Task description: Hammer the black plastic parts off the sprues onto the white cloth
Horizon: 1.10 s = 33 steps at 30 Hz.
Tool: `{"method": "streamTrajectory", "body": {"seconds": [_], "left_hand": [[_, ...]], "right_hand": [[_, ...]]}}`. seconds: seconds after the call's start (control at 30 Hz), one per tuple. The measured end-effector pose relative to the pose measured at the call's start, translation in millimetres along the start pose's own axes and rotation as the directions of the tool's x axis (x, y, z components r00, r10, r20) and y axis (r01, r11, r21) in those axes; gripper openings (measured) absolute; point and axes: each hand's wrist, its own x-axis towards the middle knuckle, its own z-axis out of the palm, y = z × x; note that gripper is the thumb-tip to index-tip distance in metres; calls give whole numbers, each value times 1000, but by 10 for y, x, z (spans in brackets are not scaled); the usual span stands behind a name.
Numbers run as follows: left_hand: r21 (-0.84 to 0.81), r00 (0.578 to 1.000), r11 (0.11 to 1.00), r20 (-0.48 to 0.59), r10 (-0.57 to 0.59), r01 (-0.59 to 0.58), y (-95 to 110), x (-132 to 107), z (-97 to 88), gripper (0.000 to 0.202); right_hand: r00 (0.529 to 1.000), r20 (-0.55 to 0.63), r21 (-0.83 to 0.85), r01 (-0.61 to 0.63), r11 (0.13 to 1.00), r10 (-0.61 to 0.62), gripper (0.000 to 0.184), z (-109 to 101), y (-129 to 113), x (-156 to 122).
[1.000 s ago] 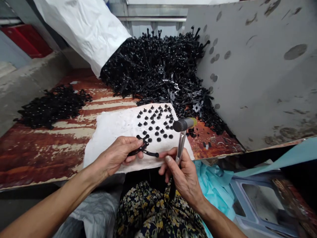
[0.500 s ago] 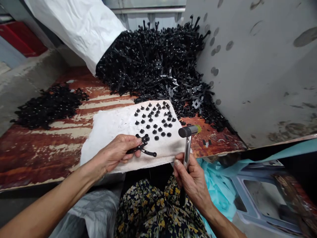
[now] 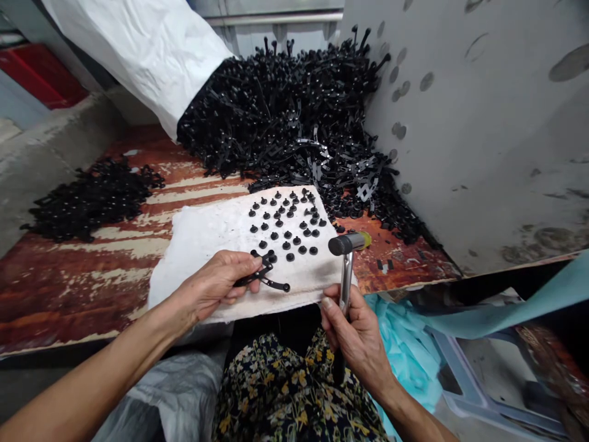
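I have a black linkage (image 3: 275, 285) pinched between the thumb and fingers of the left hand (image 3: 223, 279); one curved arm of it sticks out toward my right, ending in a round tip, and its upper ends point at the nearest studs. From here I can't tell whether they touch. My right hand (image 3: 352, 328), well apart from the left, is closed around the handle of a hammer (image 3: 347, 243), held upright with the dark face of its head toward the left and the yellow face away. Just beyond the left hand, many small black studs (image 3: 286, 245) stand scattered over a white cloth (image 3: 197, 239), which runs beneath that hand. The cloth lies on a worn red-brown table (image 3: 55, 294). Farther ahead of both hands I see a big heap of black parts (image 3: 285, 123) at the mouth of a white sack (image 3: 151, 55); a smaller black pile (image 3: 89, 199) lies beyond the left hand and off to its left. A stained grey panel (image 3: 483, 135) rises past the right hand, and turquoise material (image 3: 409, 344) hangs just beside it.
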Motion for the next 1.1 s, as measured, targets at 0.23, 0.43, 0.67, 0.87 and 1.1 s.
{"method": "streamTrajectory", "body": {"seconds": [0.23,0.43,0.67,0.87,1.1], "left_hand": [[3,1000,1000,-10,-20,20,22,5,25,33],[25,997,999,-61,-42,43,51,12,48,31],[78,996,996,-78,-48,54,84,-7,44,29],[153,994,986,-92,-58,72,150,12,45,26],[225,994,968,-39,-102,108,237,18,-19,32]], "right_hand": [[1000,2,6,-19,1000,19,41,11,-11,8],[999,33,-113,28,993,-24,35,-65,-4,-14],[989,91,-384,141,913,-114,34,-240,-165,-67],[879,263,-603,471,644,-396,45,-275,-365,44],[671,521,-619,723,307,-527,59,-243,-516,147]]}}
